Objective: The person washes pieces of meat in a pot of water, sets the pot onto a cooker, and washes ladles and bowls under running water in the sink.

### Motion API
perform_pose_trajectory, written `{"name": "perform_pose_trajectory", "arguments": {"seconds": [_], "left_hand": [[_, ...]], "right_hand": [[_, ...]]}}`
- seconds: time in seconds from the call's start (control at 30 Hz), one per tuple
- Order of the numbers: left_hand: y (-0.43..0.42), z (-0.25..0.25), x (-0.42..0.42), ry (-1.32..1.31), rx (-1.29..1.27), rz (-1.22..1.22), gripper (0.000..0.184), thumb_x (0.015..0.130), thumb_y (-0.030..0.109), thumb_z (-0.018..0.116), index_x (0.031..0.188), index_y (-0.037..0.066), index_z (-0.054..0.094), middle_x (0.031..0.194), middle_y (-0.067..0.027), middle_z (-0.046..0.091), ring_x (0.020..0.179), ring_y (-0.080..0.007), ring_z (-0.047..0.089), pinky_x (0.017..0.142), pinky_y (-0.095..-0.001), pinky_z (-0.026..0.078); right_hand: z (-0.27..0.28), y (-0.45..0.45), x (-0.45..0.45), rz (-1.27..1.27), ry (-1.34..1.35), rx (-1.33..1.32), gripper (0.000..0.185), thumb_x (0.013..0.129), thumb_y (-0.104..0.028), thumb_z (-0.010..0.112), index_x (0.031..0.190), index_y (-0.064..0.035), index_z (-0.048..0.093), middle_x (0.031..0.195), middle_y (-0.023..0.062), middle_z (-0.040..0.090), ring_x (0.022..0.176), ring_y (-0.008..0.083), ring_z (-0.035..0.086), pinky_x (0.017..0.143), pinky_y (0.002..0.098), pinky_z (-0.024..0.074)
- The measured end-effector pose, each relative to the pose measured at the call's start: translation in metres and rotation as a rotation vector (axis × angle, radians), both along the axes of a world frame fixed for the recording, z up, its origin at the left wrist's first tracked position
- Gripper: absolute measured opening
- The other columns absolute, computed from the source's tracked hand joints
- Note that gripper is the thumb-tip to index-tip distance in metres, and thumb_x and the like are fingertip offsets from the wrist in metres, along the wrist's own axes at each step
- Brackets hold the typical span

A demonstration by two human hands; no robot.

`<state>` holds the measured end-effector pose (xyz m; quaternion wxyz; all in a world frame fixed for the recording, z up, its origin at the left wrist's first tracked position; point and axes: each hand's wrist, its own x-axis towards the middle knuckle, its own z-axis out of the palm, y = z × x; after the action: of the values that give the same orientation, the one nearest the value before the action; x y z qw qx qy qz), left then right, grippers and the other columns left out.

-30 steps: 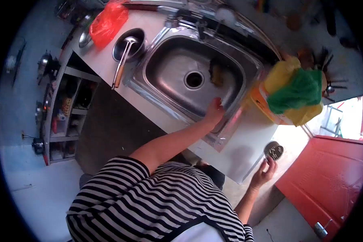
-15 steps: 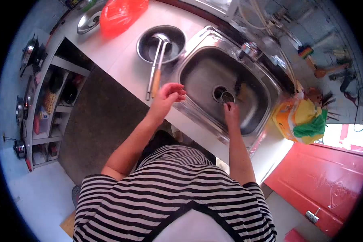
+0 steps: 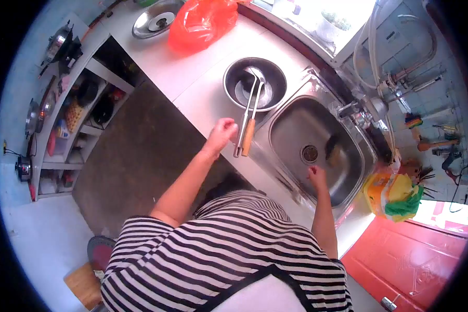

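In the head view, my right hand (image 3: 317, 177) is inside the steel sink (image 3: 296, 130), just on the near side of the drain strainer (image 3: 309, 153). Its fingers are loosely bent, a little apart, and appear to hold nothing. The strainer sits in the drain hole. My left hand (image 3: 223, 136) hovers by the counter edge with bent fingers and nothing in it. Close to its fingertips are the handles of a ladle (image 3: 252, 99) and a wooden-handled utensil (image 3: 248, 136), both leaning in a steel bowl (image 3: 229, 86) on the counter.
A faucet (image 3: 356, 109) stands behind the sink. A red plastic bag (image 3: 203, 26) and a metal dish (image 3: 143, 28) lie farther left on the counter (image 3: 205, 83). A yellow bag (image 3: 382, 192) with green cloth is right of the sink. Shelves (image 3: 65, 166) stand at far left.
The ring-shaped strainer, earlier in my right hand beside the drain hole, now sits in the drain, and that hand has let go. The view has shifted, and the left hand sits nearer the utensil handles.
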<state>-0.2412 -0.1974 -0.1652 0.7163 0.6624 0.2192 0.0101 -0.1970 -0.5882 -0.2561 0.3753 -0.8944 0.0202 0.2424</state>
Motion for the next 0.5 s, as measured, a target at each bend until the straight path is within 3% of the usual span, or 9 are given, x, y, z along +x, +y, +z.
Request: {"name": "perform_pose_trajectory", "arguments": {"seconds": [0.07,0.13,0.3,0.37,0.4,0.5], "left_hand": [[-0.008,0.003,0.011,0.124,-0.048,-0.098,0.026,0.085,0.014,0.047,0.108,0.001,0.045,0.090,-0.0091,0.055,0.076,-0.0160,0.055,0.068,-0.0264,0.045],[-0.020,0.033,0.014,0.236,-0.783,-0.173,0.031,0.086,0.020,0.049,0.110,0.003,0.043,0.079,-0.0068,0.053,0.068,-0.0137,0.054,0.061,-0.0272,0.046],[-0.032,0.017,0.015,0.085,-0.737,-0.268,0.032,0.084,0.019,0.052,0.111,0.006,0.041,0.069,-0.0041,0.049,0.055,-0.0124,0.049,0.053,-0.0255,0.044],[-0.038,0.027,0.001,0.012,-0.437,-0.341,0.032,0.084,0.017,0.052,0.111,0.005,0.041,0.068,-0.0039,0.049,0.056,-0.0123,0.049,0.052,-0.0244,0.042],[-0.040,0.036,-0.007,-0.010,-0.449,-0.398,0.033,0.081,0.013,0.053,0.110,0.004,0.041,0.070,-0.0033,0.049,0.058,-0.0107,0.049,0.052,-0.0241,0.042],[-0.047,0.056,-0.021,0.149,-0.417,-0.550,0.034,0.080,0.013,0.053,0.110,0.003,0.041,0.070,-0.0031,0.049,0.059,-0.0104,0.048,0.052,-0.0242,0.043]], "right_hand": [[-0.018,-0.008,-0.004,0.036,-0.181,0.044,0.023,0.078,-0.018,0.055,0.092,0.0010,0.057,0.072,0.0099,0.061,0.054,0.0140,0.057,0.053,0.0262,0.0462],[0.002,0.001,-0.009,0.009,-0.134,0.052,0.023,0.079,-0.017,0.055,0.093,0.0010,0.057,0.073,0.0098,0.061,0.056,0.0138,0.057,0.054,0.0263,0.0462],[0.036,0.006,-0.030,-0.014,-0.051,0.065,0.027,0.079,-0.020,0.055,0.096,-0.0004,0.056,0.079,0.0115,0.062,0.070,0.0174,0.061,0.064,0.0296,0.0473],[0.027,-0.004,-0.034,0.077,-0.103,-0.007,0.027,0.079,-0.019,0.054,0.099,-0.0010,0.056,0.083,0.0123,0.062,0.071,0.0167,0.060,0.065,0.0286,0.0469],[0.030,-0.007,-0.036,0.069,-0.100,-0.004,0.027,0.079,-0.019,0.054,0.099,-0.0010,0.056,0.083,0.0123,0.062,0.071,0.0167,0.060,0.065,0.0286,0.0469],[0.043,-0.013,-0.045,-0.051,-0.036,0.155,0.025,0.082,-0.017,0.052,0.099,0.0008,0.055,0.083,0.0098,0.061,0.068,0.0136,0.059,0.062,0.0257,0.0469]]}}
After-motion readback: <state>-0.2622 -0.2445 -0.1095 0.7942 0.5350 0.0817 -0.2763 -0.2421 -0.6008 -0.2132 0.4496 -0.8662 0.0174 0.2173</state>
